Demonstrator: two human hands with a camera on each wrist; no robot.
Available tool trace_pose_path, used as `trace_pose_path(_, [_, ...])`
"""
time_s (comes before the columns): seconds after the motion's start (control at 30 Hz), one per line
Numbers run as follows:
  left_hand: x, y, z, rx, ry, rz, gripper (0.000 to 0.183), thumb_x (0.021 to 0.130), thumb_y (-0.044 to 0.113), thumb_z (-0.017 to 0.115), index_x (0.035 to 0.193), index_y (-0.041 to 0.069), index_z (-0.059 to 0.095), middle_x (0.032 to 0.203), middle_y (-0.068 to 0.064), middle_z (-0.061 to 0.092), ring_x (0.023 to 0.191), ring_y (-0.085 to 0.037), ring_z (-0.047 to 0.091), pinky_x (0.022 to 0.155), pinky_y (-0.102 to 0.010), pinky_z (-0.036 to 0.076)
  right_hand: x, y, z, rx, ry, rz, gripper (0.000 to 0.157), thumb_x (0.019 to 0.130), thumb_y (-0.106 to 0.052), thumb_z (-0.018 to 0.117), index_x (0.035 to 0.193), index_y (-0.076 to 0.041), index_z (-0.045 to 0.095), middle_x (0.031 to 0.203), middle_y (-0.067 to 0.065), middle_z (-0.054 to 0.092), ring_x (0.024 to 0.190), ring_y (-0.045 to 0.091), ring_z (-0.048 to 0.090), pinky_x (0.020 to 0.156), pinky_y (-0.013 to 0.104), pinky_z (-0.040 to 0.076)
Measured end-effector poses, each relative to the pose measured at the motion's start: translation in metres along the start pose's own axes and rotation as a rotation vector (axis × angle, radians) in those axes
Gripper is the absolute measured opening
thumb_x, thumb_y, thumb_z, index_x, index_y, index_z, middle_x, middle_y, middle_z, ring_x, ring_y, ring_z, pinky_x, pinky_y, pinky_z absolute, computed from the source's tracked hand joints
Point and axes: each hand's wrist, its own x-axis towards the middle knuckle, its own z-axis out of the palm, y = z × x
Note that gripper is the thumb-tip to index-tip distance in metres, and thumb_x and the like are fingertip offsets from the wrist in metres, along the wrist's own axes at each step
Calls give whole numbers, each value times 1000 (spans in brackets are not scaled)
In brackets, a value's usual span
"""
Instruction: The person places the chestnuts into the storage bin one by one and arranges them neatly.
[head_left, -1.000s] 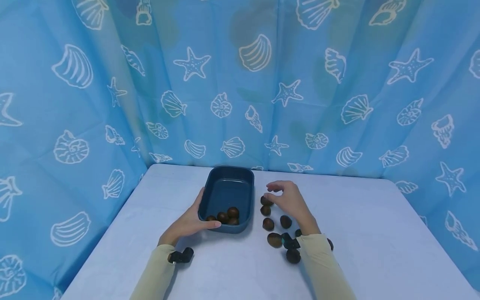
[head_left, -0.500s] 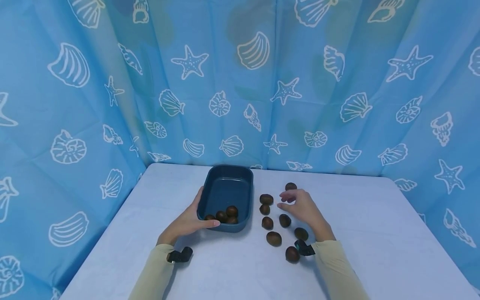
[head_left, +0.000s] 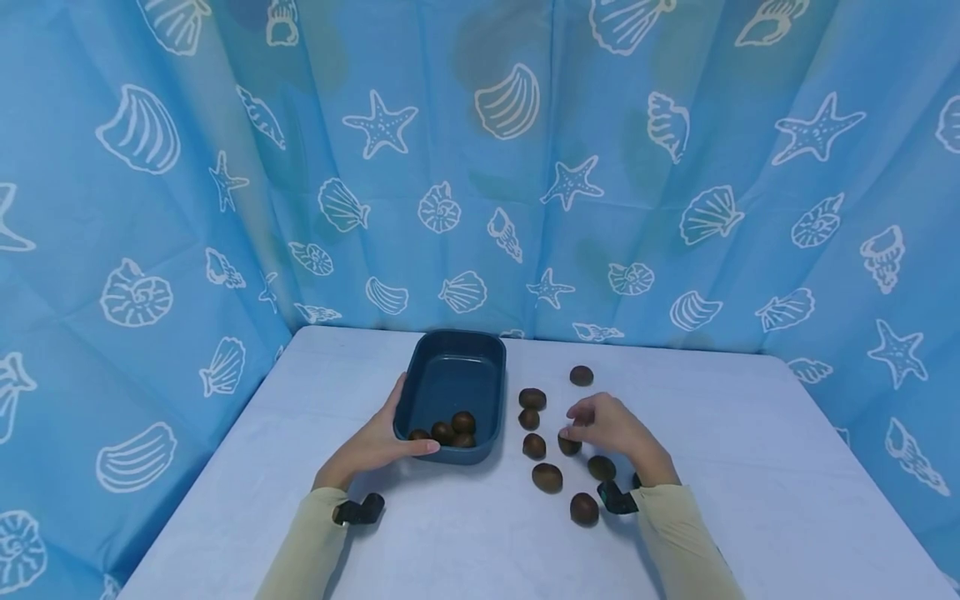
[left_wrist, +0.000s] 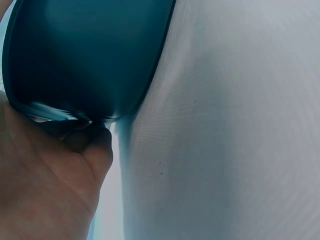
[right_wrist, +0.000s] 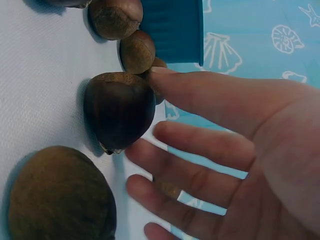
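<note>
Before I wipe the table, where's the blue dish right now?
In the head view, the blue dish sits left of the loose chestnuts, gripped by the left hand.

"Room for the right hand (head_left: 611,427)?"
"Along the white tablecloth (head_left: 512,446) between the glossy dark-blue rectangular dish (head_left: 453,382) and the smooth brown rounded chestnuts (head_left: 547,477)."
"In its way?"
"Chestnuts at its fingertips and leftward; another, perhaps, behind the wrist."

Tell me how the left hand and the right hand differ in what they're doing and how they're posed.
The left hand grips the tray; the right hand is at a chestnut, contact unclear. The left hand's thumb lies over the tray's near rim; the right hand's thumb stands apart from its fingers. Both are bare, with pale sleeves.
</note>
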Motion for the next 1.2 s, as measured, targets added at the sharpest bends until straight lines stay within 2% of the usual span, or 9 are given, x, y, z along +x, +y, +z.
trace_pose_path(0.3, [0,1,-1,7,2,-14,129,82,47,84,166,27,-12,177,-6,0,161,-42,15,123,-72,24,-3,-4,-1,-45,-43,9,33,86,-29,84,108,-6,76,99,6,75,88,19,65,85,45,59])
trace_pose_path(0.57, [0,1,-2,4,1,-7,129,82,46,84,167,26,-12,177,-6,0,161,-42,14,124,-71,23,-5,-10,2,-67,-33,34,36,76,-22,91,103,-4,75,96,7,73,84,20,63,81,42,58])
trace_pose_path(0.87, [-1,0,-1,-12,3,-5,129,82,44,84,167,25,-11,177,-6,1,161,-42,15,124,-72,23,-4,-11,8,-70,-17,54,28,79,-14,86,103,-4,76,95,8,74,79,20,65,77,38,59])
trace_pose_path(1.2, [-1,2,-1,-2,-6,-14,128,83,47,83,166,30,-13,177,-6,-3,161,-42,13,124,-71,22,-3,-13,5,-22,10,52,33,81,-11,82,112,-3,75,104,9,74,85,21,66,81,41,60])
